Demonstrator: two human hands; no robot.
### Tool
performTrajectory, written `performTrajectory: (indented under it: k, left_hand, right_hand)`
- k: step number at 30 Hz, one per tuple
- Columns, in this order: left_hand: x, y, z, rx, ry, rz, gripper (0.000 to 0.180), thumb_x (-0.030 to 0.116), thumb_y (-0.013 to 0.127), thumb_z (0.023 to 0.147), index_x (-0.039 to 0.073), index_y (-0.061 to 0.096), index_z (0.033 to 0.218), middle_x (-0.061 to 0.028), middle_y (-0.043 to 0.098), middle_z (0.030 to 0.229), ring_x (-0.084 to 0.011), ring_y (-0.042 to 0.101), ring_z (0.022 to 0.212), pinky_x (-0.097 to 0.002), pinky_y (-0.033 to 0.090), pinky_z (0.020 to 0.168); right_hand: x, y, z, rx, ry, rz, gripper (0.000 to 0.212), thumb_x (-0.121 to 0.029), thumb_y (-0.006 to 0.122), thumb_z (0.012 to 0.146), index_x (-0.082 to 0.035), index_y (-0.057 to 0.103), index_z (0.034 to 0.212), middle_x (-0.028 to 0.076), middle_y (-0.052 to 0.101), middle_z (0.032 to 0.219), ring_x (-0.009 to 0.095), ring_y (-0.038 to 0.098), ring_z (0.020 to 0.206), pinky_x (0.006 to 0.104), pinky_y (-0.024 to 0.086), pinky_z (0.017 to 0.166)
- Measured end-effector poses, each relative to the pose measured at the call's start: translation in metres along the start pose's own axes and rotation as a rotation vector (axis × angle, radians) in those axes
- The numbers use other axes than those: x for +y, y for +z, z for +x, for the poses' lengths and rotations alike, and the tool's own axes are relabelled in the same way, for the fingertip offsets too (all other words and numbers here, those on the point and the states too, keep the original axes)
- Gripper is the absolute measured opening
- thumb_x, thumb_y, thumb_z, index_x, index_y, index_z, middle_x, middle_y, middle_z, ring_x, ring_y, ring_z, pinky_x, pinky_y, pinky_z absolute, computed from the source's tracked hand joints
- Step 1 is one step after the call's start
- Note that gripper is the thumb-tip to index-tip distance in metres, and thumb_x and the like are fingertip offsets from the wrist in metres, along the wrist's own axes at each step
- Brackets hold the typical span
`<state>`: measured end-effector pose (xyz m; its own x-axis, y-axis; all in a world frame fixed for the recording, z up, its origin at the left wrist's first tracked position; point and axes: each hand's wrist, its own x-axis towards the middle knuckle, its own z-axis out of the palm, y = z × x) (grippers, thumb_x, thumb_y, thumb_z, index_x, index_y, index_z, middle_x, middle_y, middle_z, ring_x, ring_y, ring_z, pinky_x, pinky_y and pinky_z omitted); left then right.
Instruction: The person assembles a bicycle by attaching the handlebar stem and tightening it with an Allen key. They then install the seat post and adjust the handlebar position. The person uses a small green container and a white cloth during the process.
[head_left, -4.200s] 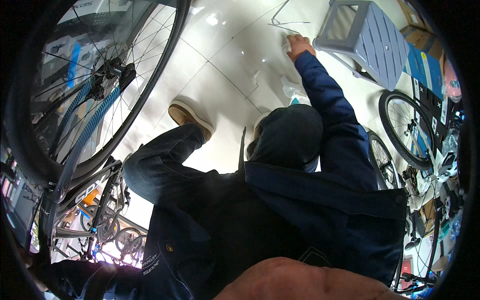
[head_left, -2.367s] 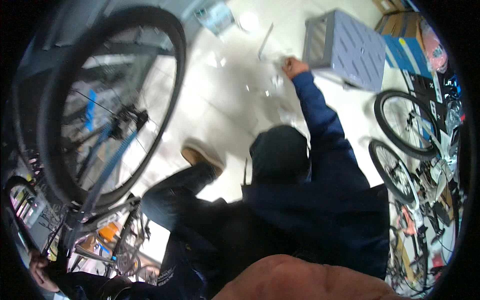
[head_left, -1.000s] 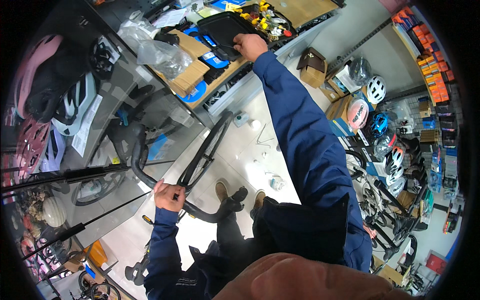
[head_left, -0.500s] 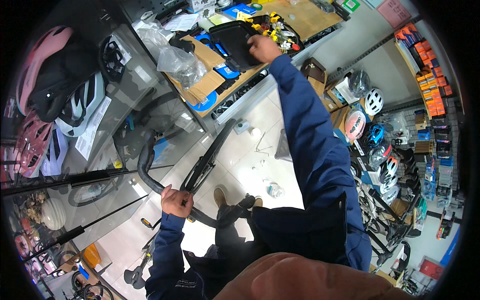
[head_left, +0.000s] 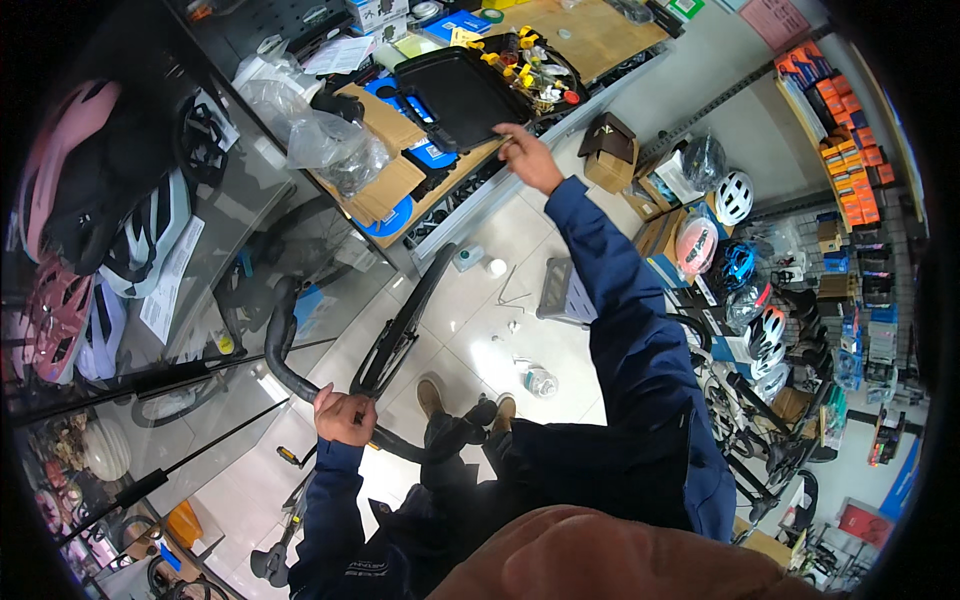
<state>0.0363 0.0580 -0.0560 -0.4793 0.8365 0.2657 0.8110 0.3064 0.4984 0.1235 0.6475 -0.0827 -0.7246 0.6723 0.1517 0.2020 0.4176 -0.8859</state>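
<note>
My left hand (head_left: 345, 417) is closed around the black drop handlebar (head_left: 283, 372) of a bike. The bike's front wheel (head_left: 405, 335) points away from me toward the workbench. My right hand (head_left: 528, 160) is at the bench's front edge, beside the near corner of a black case (head_left: 465, 98) lying open. Thumb and fingers are pinched together; whatever they hold, if anything, is too small to make out. The case's right half holds yellow-handled pieces and small parts (head_left: 530, 70). Left of the case lies an open cardboard box (head_left: 385, 130) with clear plastic wrapping (head_left: 340, 150).
Glass display cabinets with helmets (head_left: 150, 235) stand on the left. On the floor ahead are a clear plastic bottle (head_left: 540, 380), a small white cup (head_left: 497, 267) and a grey stool (head_left: 565, 292). Helmets (head_left: 733, 197), boxes and parked bikes (head_left: 750, 450) line the right side.
My right hand has drawn back from over the black case to the bench's front edge. My left hand stays on the handlebar. The view has shifted slightly.
</note>
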Motion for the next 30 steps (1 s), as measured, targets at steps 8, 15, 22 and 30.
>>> performTrajectory:
  k: [8, 15, 22, 30]
  left_hand:
    - [-0.001, 0.001, 0.004, -0.017, 0.014, 0.008, 0.010, 0.008, 0.079, 0.077, 0.010, 0.069, 0.075, -0.0018, 0.066, 0.066, -0.0258, 0.064, 0.069, -0.0510, 0.049, 0.103]
    - [-0.002, 0.000, 0.005, -0.022, 0.030, 0.008, 0.013, 0.008, 0.080, 0.076, 0.012, 0.068, 0.075, -0.0003, 0.067, 0.067, -0.0240, 0.065, 0.069, -0.0497, 0.049, 0.103]
    - [-0.004, 0.000, 0.003, 0.005, 0.027, -0.008, 0.012, 0.008, 0.080, 0.075, 0.011, 0.069, 0.075, -0.0018, 0.068, 0.068, -0.0255, 0.066, 0.070, -0.0500, 0.049, 0.103]
    - [-0.010, 0.003, 0.001, 0.019, -0.009, -0.023, 0.011, 0.009, 0.082, 0.071, 0.012, 0.071, 0.072, -0.0035, 0.068, 0.066, -0.0262, 0.067, 0.070, -0.0486, 0.051, 0.101]
  right_hand:
    - [-0.003, 0.027, -0.010, 0.136, -0.124, -0.095, 0.029, -0.007, 0.054, 0.097, -0.010, 0.062, 0.124, 0.012, 0.075, 0.089, 0.032, 0.075, 0.086, 0.0403, 0.059, 0.082]
    - [-0.013, 0.003, -0.001, 0.192, -0.166, -0.272, 0.022, -0.008, 0.056, 0.096, -0.008, 0.064, 0.117, 0.017, 0.074, 0.092, 0.040, 0.072, 0.088, 0.0452, 0.058, 0.080]
    - [-0.020, -0.057, 0.074, 0.051, -0.345, -0.960, 0.017, -0.020, 0.068, 0.088, -0.009, 0.074, 0.099, 0.018, 0.073, 0.096, 0.040, 0.071, 0.086, 0.0485, 0.057, 0.079]
    - [-0.031, -0.025, 0.117, -0.161, -0.167, -1.435, 0.017, -0.013, 0.065, 0.085, -0.009, 0.081, 0.091, 0.015, 0.078, 0.092, 0.035, 0.076, 0.088, 0.0479, 0.061, 0.071]
